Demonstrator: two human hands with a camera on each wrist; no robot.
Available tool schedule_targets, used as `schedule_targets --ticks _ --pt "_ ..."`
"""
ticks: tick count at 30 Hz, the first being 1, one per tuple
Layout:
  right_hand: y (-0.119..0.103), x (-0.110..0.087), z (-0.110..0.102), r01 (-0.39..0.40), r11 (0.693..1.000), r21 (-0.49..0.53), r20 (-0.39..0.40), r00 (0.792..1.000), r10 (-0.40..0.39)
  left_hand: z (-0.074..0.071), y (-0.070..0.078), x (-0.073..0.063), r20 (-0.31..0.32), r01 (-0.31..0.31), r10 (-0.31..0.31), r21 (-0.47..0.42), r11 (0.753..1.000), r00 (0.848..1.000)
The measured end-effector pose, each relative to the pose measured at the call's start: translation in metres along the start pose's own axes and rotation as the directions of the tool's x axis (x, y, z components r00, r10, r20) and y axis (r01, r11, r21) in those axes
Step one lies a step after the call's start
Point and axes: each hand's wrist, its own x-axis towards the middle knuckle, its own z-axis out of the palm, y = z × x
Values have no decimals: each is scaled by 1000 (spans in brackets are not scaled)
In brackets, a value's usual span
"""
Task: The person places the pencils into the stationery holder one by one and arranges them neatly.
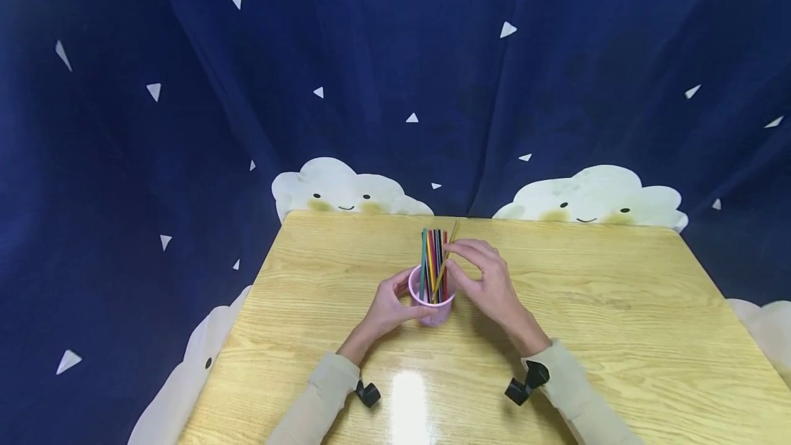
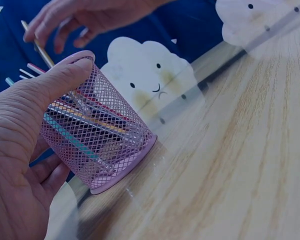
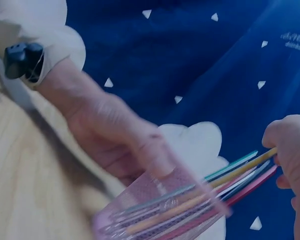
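Observation:
A pink mesh pencil cup stands on the table, tilted in the left wrist view by the camera's angle. My left hand holds the cup from the left, thumb over the near side by the rim and fingers partly hidden behind it. Several colored pencils stand inside, among them a teal one. At the cup's right, my right hand pinches a yellow pencil near its upper end between thumb and fingers. This pencil leans right, its lower part still inside the cup.
The wooden table runs out on both sides of the cup. Behind it hangs a dark blue curtain with white triangles and smiling clouds. A small black camera is strapped at each wrist.

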Motion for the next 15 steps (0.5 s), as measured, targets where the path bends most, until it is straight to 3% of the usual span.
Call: schedule_targets --ticks 6,11,15 --pt "-8 8 -5 57 995 -78 87 995 -50 0 2 1 -4 -1 1 -15 1000 1000" --pt "-7 4 -4 41 986 -161 219 976 -5 0 2 1 -1 0 0 -19 1000 1000" --pt "-5 -1 -2 17 981 -193 258 966 34 0 2 1 0 -5 5 -10 1000 1000"
